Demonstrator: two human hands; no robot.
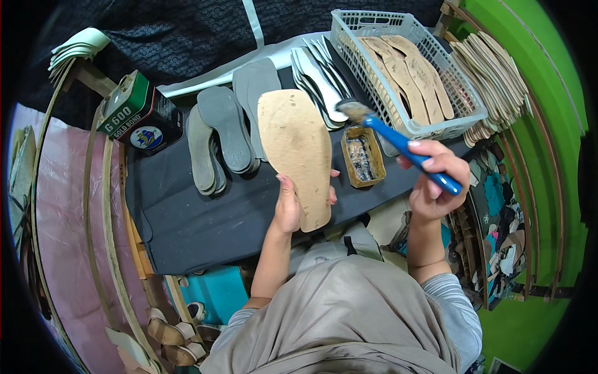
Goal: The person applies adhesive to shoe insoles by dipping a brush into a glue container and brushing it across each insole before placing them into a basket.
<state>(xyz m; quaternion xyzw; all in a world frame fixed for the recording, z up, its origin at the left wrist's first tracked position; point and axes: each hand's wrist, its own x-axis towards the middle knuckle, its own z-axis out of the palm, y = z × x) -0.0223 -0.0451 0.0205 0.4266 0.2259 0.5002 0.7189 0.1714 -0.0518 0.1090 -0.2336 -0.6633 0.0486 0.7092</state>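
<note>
A tan insole board (296, 149) is held up over the table by my left hand (289, 206), thumb on its face and fingertips round its other edge. My right hand (441, 174) grips the blue handle of a brush (405, 146), whose dark bristles are raised to the right of the board. Below the bristles stands a small rectangular glue tray (361, 181), crusted inside with dark and pale residue. Grey sole pieces (227, 124) lie in stacks to the left of the board. Behind it are stacked white and black sole-shaped pieces (314, 78).
A plastic basket (473, 116) at the back right holds several tan insole boards. More sole-shaped pieces (489, 81) stack beyond it. A green and black metal can (140, 115) stands at the table's left end. Wooden rails (115, 268) and shoes (174, 336) are at the lower left.
</note>
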